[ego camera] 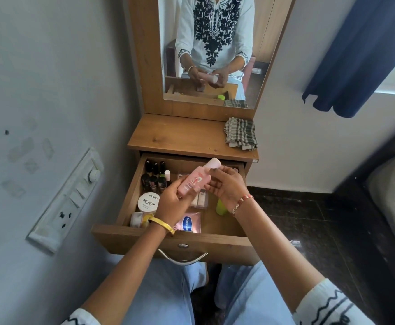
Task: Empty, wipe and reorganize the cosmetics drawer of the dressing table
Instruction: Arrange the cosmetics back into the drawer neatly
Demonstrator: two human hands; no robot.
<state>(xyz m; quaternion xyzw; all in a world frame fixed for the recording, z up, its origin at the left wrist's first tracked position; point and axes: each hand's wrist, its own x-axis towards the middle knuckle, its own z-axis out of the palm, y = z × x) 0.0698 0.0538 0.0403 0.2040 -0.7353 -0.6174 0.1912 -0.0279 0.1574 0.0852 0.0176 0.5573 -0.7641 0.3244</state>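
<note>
drawer [145, 240] of the dressing table stands pulled out, contents in place. left hand [172, 205] is raised above the drawer's middle, fingers [177, 186] wrapped around the lower body of a pink bottle [195, 180]; the bottle is tilted, its pale cap [213, 163] pointing up and away towards the drawer's back. right hand [227, 186] is beside the bottle, its fingers curled close against the upper part near the cap; whether they actually grasp it cannot be told. inside the drawer: dark nail polish bottles [154, 177] grouped upright in the back left corner, a white nail polish remover tub [148, 201] in front of them, a vaseline pack [189, 222] lying flat near the front wall, a small clear case [200, 201] at the middle, a green bottle [221, 207] on the right, partly hidden by the right wrist. a checked cloth [241, 133] lies folded on the worktop [180, 134] at its right rear corner, below the mirror [215, 50]. yellow bangle [162, 225] on the left wrist.
</note>
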